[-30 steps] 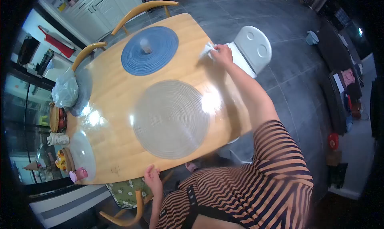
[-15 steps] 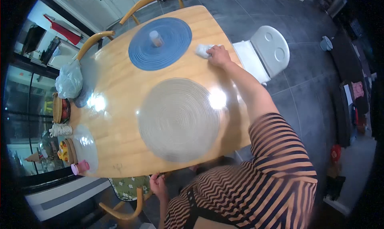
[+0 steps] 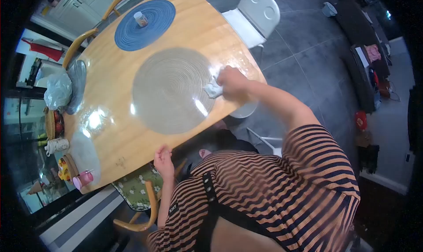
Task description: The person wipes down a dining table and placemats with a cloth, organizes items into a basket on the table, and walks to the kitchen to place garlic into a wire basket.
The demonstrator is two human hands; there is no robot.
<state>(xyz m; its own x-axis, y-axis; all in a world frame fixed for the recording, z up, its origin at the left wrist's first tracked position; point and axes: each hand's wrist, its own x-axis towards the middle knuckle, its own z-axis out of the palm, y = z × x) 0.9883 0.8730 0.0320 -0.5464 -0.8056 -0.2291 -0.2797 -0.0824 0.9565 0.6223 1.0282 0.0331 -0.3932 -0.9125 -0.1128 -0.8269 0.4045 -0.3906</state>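
Note:
My right hand [image 3: 233, 84] is closed round a crumpled white cloth [image 3: 213, 89], which lies at the right edge of the round beige placemat [image 3: 169, 91]. Under them is the wooden table [image 3: 116, 139]. By the table's front edge is my left hand [image 3: 164, 160], its fingers loosely curled and apart, holding nothing. Farther back a blue round placemat [image 3: 156, 21] bears a small white-capped jar [image 3: 141, 18].
At the left edge are a plastic bag [image 3: 58, 91], a basket [image 3: 53, 123], a white patterned canister [image 3: 57, 146] and a pink cup [image 3: 83, 179]. White chairs [image 3: 257, 12] stand right; a wooden chair [image 3: 150, 203] with a floral seat stands in front.
My right hand has moved with the cloth from the table's far right part towards me, to the beige placemat's edge. The head view has shifted.

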